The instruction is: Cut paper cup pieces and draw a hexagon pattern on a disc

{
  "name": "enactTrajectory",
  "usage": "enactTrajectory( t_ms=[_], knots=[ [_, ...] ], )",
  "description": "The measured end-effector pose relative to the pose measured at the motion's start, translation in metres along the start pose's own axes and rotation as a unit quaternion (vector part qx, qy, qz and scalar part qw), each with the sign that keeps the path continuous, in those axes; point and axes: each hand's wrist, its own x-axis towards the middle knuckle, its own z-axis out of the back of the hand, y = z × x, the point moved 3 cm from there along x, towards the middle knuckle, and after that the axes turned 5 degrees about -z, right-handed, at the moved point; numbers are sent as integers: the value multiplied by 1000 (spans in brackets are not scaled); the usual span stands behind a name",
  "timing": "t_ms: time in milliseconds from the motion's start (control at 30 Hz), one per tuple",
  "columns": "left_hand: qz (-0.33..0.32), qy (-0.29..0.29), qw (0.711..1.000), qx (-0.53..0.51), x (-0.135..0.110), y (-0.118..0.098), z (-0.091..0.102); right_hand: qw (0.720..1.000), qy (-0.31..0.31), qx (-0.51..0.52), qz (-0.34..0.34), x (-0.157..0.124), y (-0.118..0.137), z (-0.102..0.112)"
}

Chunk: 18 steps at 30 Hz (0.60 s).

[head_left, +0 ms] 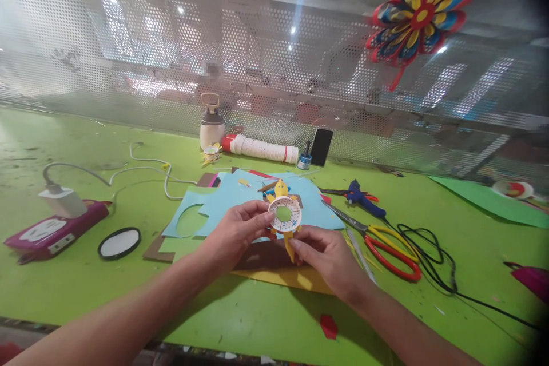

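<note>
A small paper craft ring (285,214), white with a pink rim, a green centre and yellow petals behind it, is held over the table's middle. My left hand (238,232) pinches its left edge with thumb and fingers. My right hand (326,257) is closed on the yellow strip hanging below the ring. Under both hands lie light blue (231,197), brown and yellow paper sheets on the green table (107,286).
Red-and-yellow scissors (386,246) and a blue glue gun (362,197) with a black cord lie right of my hands. A round mirror (119,243), a magenta case (51,231) with a white charger, a glue bottle (212,123) and a white tube (261,148) are around. A perforated screen backs the table.
</note>
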Motion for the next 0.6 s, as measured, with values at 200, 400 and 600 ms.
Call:
enactTrajectory(
  t_ms=[200, 400, 600],
  knots=[
    [2, 1, 1000, 11, 2, -2, 5, 999, 29, -14, -5, 0, 3, 2],
    [75, 43, 996, 24, -1, 2, 0, 996, -61, 54, 42, 8, 1, 35],
    [168, 94, 980, 48, -8, 16, -3, 996, -51, 66, 38, 12, 5, 43]
  ],
)
